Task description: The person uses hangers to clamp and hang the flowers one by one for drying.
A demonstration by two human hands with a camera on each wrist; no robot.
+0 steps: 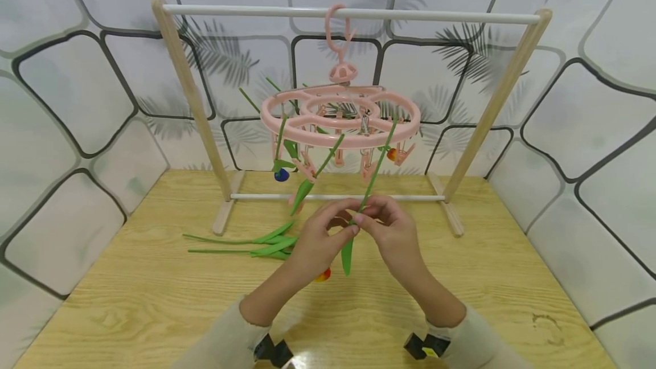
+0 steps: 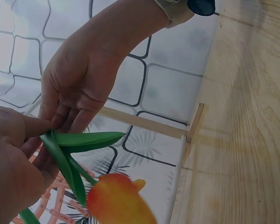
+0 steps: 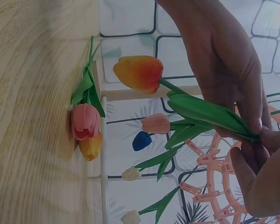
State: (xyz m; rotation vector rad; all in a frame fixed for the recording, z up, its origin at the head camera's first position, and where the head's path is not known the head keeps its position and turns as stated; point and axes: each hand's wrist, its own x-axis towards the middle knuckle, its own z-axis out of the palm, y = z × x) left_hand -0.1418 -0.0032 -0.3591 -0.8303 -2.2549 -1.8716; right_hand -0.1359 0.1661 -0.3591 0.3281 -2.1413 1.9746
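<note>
An artificial tulip with a red-orange bloom [image 3: 139, 74] hangs head down between both hands. My left hand [image 1: 320, 238] pinches its stem close to the leaf base with thumb and fingers. Just beside it, my right hand [image 1: 392, 232] also pinches the green stem [image 1: 376, 172], which rises past the rim of a pink clip hanger [image 1: 340, 140]. One leaf [image 1: 347, 258] points downward below the fingers. Other tulips hang from the hanger, among them a blue one [image 1: 281, 175], a pink one [image 3: 156, 123] and white ones [image 3: 131, 174].
The hanger hooks over the white rod [image 1: 435, 15] of a wooden stand [image 1: 492, 113]. Two tulips, one pink [image 3: 86, 122] and one yellow-orange [image 3: 91, 147], lie on the wooden table [image 1: 128, 295] left of my hands. Patterned cloth [image 1: 589, 130] surrounds the table.
</note>
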